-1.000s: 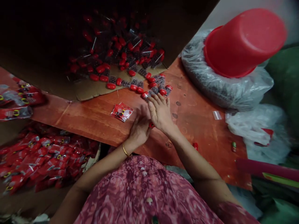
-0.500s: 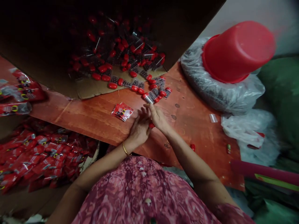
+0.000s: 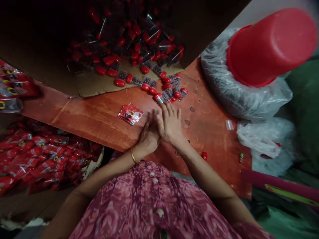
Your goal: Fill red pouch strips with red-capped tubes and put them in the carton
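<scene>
- Left hand (image 3: 149,136) and right hand (image 3: 170,125): side by side, touching; no held item visible.
- Red-capped clear tubes (image 3: 168,93): loose cluster just beyond the fingertips, on the orange table (image 3: 82,119).
- Red foil sachet (image 3: 130,114): just left of the hands.
- Next reach: requires parting the hands.

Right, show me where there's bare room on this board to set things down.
Open wooden board lies left of the red sachet, below the cardboard, and right of the right hand, up to the plastic bag. Crowded: red-capped tubes above the hands, and red packets piled lower left.
</scene>
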Demonstrator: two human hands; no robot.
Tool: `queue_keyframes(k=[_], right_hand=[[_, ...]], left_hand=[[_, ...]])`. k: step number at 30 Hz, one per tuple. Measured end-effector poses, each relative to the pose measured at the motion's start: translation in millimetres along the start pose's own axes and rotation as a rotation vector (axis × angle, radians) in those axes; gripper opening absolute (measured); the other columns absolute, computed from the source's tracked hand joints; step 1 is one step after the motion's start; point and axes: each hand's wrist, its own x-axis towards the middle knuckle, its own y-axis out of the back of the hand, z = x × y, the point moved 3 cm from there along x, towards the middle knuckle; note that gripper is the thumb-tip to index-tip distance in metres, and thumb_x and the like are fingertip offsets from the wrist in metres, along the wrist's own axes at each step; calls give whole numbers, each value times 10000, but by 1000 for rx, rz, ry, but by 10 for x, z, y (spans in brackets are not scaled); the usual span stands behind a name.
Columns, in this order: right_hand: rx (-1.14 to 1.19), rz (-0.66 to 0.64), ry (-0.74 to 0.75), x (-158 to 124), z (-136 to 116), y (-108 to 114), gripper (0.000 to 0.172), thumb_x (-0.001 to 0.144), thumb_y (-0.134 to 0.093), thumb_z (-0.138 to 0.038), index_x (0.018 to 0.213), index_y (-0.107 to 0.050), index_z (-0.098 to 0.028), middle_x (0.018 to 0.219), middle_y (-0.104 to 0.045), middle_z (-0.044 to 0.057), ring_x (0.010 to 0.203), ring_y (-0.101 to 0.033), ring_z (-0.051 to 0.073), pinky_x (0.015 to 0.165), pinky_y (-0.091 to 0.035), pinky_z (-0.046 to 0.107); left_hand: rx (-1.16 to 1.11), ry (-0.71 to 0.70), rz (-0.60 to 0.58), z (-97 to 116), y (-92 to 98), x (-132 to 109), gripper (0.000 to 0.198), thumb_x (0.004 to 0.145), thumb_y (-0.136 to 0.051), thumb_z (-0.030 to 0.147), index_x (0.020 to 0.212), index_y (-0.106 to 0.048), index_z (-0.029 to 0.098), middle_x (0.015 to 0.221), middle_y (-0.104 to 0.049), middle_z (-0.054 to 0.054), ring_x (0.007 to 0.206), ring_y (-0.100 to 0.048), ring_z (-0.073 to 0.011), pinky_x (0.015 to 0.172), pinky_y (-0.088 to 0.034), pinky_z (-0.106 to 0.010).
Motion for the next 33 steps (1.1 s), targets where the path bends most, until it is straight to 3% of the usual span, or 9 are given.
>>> queue_keyframes(k=[4, 7, 9, 16, 19, 22, 27, 30, 33], right_hand=[[215, 29, -79, -157, 155, -178, 612, 959, -82, -463, 1186, -575, -180, 1228, -605, 126, 1201, -506, 268, 1024, -342, 541], [517, 141, -218, -82, 253, -53, 724, 949, 3, -484, 1115, -624, -164, 1111, -670, 109, 1091, -594, 232, 951, -444, 433], [625, 204, -270, -14, 260, 83, 731, 951, -6, -495, 1078, -646, -165, 1089, -682, 99, 1081, -601, 219, 953, -443, 411], [626, 200, -199, 22, 150, 273, 662, 951, -103, -527, 1037, -669, -194, 1043, -695, 99, 1034, -618, 217, 949, -441, 430], [554, 135, -95, -29, 207, 275, 531, 928, -267, -549, 1059, -648, -201, 1079, -683, 106, 1049, -610, 235, 921, -465, 425], [565, -8, -9, -140, 290, 178, 485, 806, -538, -580, 1074, -623, -185, 1088, -677, 125, 1020, -622, 257, 881, -491, 414], [917, -17, -186, -371, 374, -136, 449, 726, -646, -564, 981, -610, -196, 989, -687, 97, 922, -640, 229, 847, -504, 396], [1001, 44, -306, -420, 407, -252, 381, 717, -660, -535, 895, -597, -204, 864, -673, 53, 802, -624, 195, 768, -508, 357], [838, 92, -391, -385, 478, -260, 366, 727, -627, -541, 821, -587, -189, 732, -623, 25, 659, -560, 166, 650, -476, 318]], left_hand=[[41, 21, -6, -3, 4, 46, 386, 840, -373, 62, 1178, -551, 111, 1290, -566, -147, 1315, -397, -248, 1104, -274, -423], [46, -44, 9, 20, 100, 55, 328, 859, -384, 84, 1113, -587, 124, 1198, -626, -131, 1255, -464, -246, 1068, -323, -419], [40, -57, 51, 21, 156, 50, 277, 887, -406, 163, 1086, -598, 135, 1193, -628, -127, 1228, -484, -255, 1055, -333, -431], [-4, -68, 77, 49, 210, 29, 279, 899, -413, 265, 1047, -615, 142, 1116, -637, -128, 1170, -506, -280, 1006, -367, -453], [-31, -66, 85, 49, 229, 30, 311, 892, -431, 308, 1110, -590, 153, 1133, -627, -114, 1163, -503, -268, 1030, -350, -449], [-53, -47, 67, 25, 207, 42, 315, 886, -440, 296, 1134, -583, 165, 1163, -631, -99, 1184, -496, -263, 1068, -314, -454], [-11, -6, 26, 67, 185, 0, 337, 880, -456, 275, 1175, -573, 162, 1229, -616, -103, 1262, -449, -271, 1083, -307, -458], [80, 41, 43, 101, 332, -102, 390, 867, -492, 306, 1212, -554, 134, 1297, -572, -136, 1285, -433, -277, 1079, -323, -444], [222, 159, 176, -4, 634, -200, 376, 892, -448, 319, 1203, -576, 152, 1347, -532, -143, 1332, -373, -293, 1095, -275, -499]])
